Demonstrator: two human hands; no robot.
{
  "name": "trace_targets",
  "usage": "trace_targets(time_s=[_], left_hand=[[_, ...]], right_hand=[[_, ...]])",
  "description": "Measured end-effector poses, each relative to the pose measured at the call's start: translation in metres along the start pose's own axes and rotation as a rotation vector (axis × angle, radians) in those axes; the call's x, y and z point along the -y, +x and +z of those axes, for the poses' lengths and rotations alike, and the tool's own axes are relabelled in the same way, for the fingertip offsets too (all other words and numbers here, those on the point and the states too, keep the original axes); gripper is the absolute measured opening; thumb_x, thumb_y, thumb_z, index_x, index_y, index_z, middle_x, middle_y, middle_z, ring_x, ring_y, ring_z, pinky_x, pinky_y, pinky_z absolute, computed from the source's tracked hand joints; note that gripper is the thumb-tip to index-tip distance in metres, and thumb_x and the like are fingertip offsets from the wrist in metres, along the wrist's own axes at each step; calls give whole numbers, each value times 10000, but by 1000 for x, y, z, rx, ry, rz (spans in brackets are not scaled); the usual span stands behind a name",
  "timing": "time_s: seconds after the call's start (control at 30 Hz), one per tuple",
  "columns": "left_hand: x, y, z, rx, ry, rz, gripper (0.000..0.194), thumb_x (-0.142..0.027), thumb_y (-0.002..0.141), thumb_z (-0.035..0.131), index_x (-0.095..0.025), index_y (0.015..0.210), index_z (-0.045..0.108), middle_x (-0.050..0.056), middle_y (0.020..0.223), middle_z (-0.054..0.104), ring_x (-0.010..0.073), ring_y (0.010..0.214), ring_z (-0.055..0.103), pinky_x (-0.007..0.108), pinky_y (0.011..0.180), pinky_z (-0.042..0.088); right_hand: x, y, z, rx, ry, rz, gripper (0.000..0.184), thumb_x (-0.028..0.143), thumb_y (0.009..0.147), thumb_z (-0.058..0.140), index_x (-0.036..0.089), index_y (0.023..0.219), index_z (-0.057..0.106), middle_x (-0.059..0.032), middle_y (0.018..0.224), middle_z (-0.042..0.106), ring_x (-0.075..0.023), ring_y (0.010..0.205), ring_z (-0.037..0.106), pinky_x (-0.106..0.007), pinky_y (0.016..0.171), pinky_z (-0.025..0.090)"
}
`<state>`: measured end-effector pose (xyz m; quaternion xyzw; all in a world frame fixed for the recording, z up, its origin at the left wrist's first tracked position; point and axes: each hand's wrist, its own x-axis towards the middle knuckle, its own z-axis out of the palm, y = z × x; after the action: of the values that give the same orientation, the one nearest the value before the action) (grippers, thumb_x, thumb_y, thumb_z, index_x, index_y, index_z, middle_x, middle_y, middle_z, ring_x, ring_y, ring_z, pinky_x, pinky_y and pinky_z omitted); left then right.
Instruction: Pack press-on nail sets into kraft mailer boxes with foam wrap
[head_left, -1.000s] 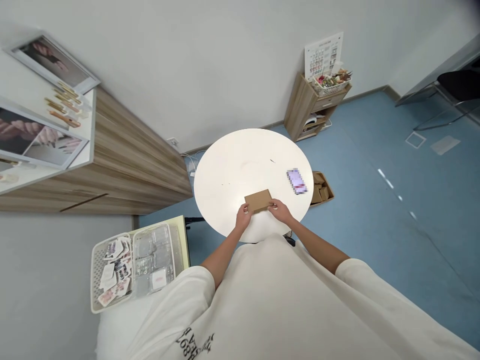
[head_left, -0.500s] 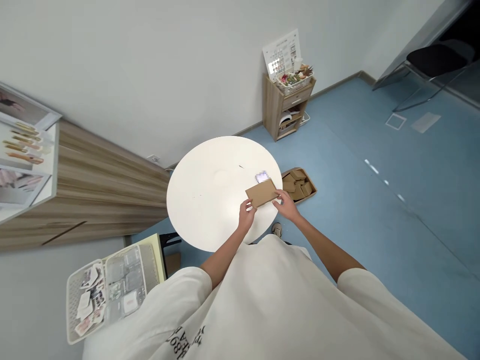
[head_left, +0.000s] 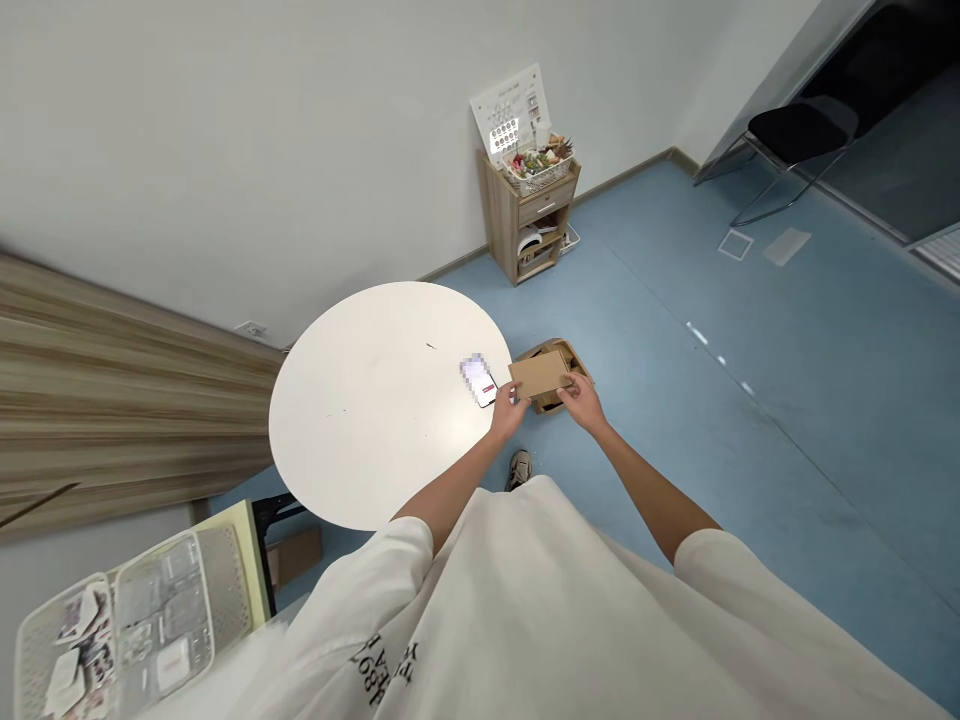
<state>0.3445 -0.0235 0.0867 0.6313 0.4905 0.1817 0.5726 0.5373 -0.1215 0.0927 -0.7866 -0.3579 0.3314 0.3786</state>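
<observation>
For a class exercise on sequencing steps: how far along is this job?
Done: the cardboard box looks closed. In hand: the left hand and right hand hold it above the carton beside the round table. Left: probably letting it go there; whether more follow, I can't tell.

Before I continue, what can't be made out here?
Flat cardboard box, head view: underside faces away.
Open carton, head view: contents partly covered by that box.
Phone, head view: screen mostly pixelated.
White basket, head view: cut off by bottom edge.
</observation>
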Motion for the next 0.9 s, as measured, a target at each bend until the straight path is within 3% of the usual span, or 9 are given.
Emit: trace_targets(time_s=[0.13,0.23,0.33,0.5,0.9], left_hand=[[-15,33,13,55,95,62,548,-257,839,641,-199,1372,528,134,1463,517,314,1382,463,452,1131,397],[-20,43,17,67,152,71,577,-274,828,657,-175,1382,525,154,1516,462,341,1438,392,463,1171,344],[-19,38,15,108,170,79,562,-297,850,638,-172,1386,523,155,1543,427,334,1464,355,452,1185,326],[-15,24,6,134,179,59,498,-280,856,627,-202,1343,557,135,1464,504,308,1395,445,447,1176,340],[-5,3,-20,86,140,52,414,-259,863,618,-229,1276,604,109,1407,549,290,1356,481,458,1159,366]], right_hand=[[-7,21,-11,-18,-1,92,642,483,890,571,264,1484,468,-113,1597,332,-296,1252,579,-429,1017,529],[-15,28,-13,12,-11,150,588,456,894,561,244,1441,517,-130,1581,352,-302,1215,604,-429,980,548],[-23,28,-10,51,-19,179,521,429,898,554,225,1377,568,-145,1517,431,-299,1171,630,-412,921,573],[-28,28,-4,92,-27,199,464,418,903,548,221,1319,604,-150,1453,497,-293,1139,646,-393,865,585],[-14,19,25,154,-41,132,428,377,904,552,206,1289,634,-132,1411,554,-267,1142,643,-365,890,562]])
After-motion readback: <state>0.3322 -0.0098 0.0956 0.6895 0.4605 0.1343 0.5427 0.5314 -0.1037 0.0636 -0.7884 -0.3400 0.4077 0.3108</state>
